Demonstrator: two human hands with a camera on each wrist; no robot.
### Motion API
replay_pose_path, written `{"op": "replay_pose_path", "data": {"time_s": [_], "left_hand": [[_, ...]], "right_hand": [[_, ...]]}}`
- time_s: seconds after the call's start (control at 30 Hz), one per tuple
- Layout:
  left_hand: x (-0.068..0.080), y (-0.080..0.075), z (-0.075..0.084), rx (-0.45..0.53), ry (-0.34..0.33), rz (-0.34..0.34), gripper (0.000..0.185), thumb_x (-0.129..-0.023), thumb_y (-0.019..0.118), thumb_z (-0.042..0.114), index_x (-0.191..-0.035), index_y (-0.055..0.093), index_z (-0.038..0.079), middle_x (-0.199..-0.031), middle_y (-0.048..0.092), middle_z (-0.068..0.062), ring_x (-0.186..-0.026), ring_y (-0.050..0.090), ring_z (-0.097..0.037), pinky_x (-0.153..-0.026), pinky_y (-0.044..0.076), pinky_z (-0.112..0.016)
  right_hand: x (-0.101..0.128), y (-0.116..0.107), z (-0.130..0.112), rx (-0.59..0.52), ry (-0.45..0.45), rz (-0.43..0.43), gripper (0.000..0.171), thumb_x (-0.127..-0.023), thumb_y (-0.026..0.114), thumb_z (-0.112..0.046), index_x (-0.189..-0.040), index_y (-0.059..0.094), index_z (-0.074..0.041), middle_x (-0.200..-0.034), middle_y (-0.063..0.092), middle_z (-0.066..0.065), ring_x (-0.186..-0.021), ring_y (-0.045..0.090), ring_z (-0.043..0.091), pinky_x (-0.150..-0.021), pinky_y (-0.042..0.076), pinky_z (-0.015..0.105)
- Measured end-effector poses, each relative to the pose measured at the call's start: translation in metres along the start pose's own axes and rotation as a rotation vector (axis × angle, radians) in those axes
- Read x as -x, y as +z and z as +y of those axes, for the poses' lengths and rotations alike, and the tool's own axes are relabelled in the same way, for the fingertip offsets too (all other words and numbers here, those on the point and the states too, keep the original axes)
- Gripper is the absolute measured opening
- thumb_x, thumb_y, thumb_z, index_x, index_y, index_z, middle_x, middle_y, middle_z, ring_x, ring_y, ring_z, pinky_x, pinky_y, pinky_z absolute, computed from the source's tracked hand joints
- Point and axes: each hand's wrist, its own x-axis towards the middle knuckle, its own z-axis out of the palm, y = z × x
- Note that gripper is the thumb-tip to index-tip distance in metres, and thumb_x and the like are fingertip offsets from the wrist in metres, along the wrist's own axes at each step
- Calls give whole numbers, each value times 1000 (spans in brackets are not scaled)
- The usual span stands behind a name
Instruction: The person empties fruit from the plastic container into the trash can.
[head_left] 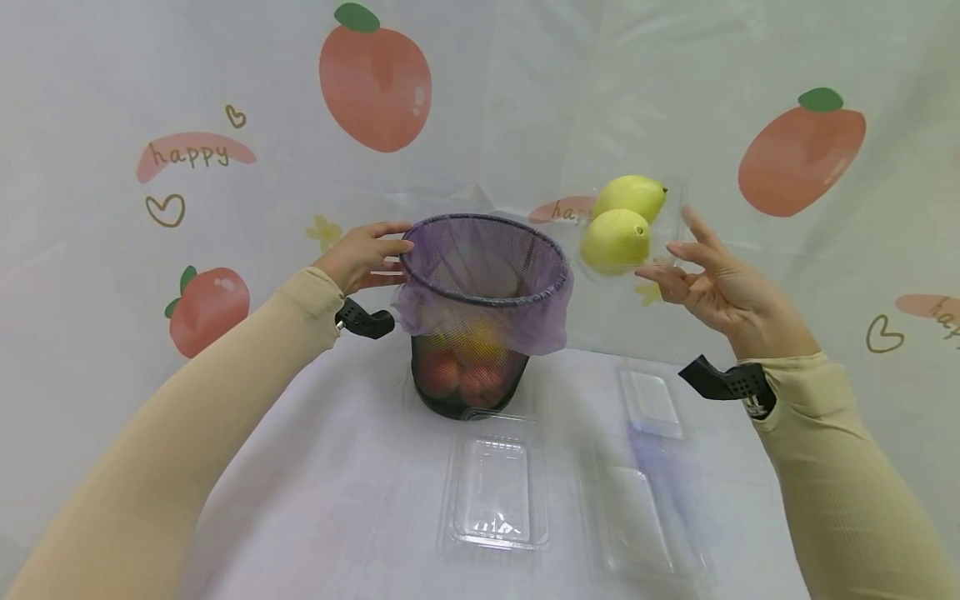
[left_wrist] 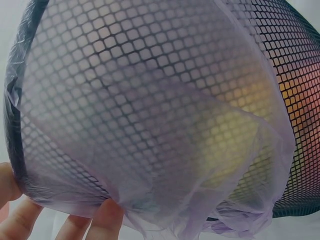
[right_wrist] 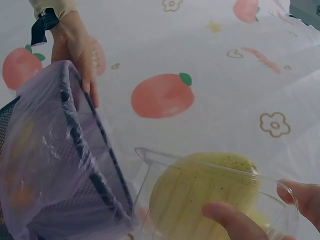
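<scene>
Hands first, going from left to right around the basket [head_left: 480, 325]. I see my left hand [head_left: 365, 254] on the left side of the basket, up at the rim. Its fingers lie flat against the purple bag [head_left: 487, 312] that lines the basket and folds over the rim. The fingers are mostly straight. They press on the bag and do not curl round it.

The basket is black mesh and stands upright on the table [head_left: 337, 467]. Through the mesh I can see red and yellow fruit [head_left: 461, 375] at the bottom.

Just to the right of the basket rim, held up in the air, is a clear plastic box [right_wrist: 210, 200] with two yellow-green lemons [head_left: 622, 221] inside. The box is tilted toward the basket, and one corner is close to the rim. I cannot tell if it touches.

My right hand [head_left: 712, 279] holds that box from the right. In the right wrist view my thumb and a fingertip pinch the edge of the box. The other fingers spread out.

In front of the basket, near me, lies an empty clear tray [head_left: 497, 492]. To the right of it lie more clear trays [head_left: 648, 467].

Behind the basket hangs a white cloth [head_left: 525, 100] with peach pictures.
</scene>
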Motion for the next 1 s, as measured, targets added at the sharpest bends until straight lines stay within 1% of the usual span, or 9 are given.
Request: {"op": "replay_pose_path", "data": {"time_s": [0.07,0.17,0.27,0.4,0.5,0.6,0.67,0.77,1.0], "left_hand": [[0,0,0,-4,3,-6,55,-101,52,17,-152,33,19,-130,43,-8,-114,50,-25,-106,46,-41],[0,0,0,-4,3,-10,55,-101,52,16,-152,33,19,-130,43,-8,-114,50,-26,-107,45,-41],[0,0,0,-4,3,-10,55,-101,52,16,-152,32,18,-130,43,-8,-115,49,-26,-107,46,-41],[0,0,0,-10,1,-5,55,-101,52,17,-152,33,20,-130,44,-8,-114,51,-25,-106,46,-41],[0,-1,0,-10,-2,-2,55,-101,52,18,-152,33,21,-129,44,-8,-112,51,-24,-106,47,-41],[-1,-1,0,-7,-4,-1,55,-101,52,17,-152,33,21,-128,44,-7,-111,51,-24,-105,47,-41],[-1,-1,0,-7,-4,-1,55,-101,53,17,-152,33,21,-127,45,-7,-110,52,-24,-105,47,-41],[-1,-1,0,-8,-2,-1,55,-101,52,17,-152,33,21,-126,45,-7,-107,52,-23,-105,47,-41],[-2,-1,0,-8,-2,-3,54,-101,51,16,-152,33,20,-133,43,-10,-112,52,-25,-105,47,-40]], "right_hand": [[-2,7,-1,66,0,15,58,-98,50,1,-124,61,-49,-157,-13,-6,-101,65,42,-48,47,14],[-5,17,-1,115,-8,27,61,-98,52,1,-127,57,-52,-155,-9,-7,-100,67,40,-42,34,14],[-9,26,-1,97,-29,45,63,-95,54,5,-128,58,-49,-153,-5,-9,-97,66,43,-53,51,14],[-15,34,-2,139,-45,60,68,-94,55,6,-130,54,-51,-150,2,-11,-95,67,43,-57,55,16],[-19,40,-3,210,-58,72,73,-94,56,5,-134,48,-55,-151,3,-12,-118,58,38,-49,48,14],[-22,46,-2,222,-83,92,74,-92,58,8,-134,49,-52,-155,-1,-14,-141,35,23,-65,58,19],[-25,50,0,212,-102,102,74,-90,58,11,-133,52,-49,-157,-3,-16,-146,20,16,-81,60,29],[-28,54,2,210,-125,110,74,-89,57,14,-133,54,-46,-159,-3,-15,-146,17,9,-93,54,39],[-33,60,5,347,-160,100,81,-90,55,15,-142,43,-46,-160,-5,-11,-144,19,11,-95,53,38]]}}
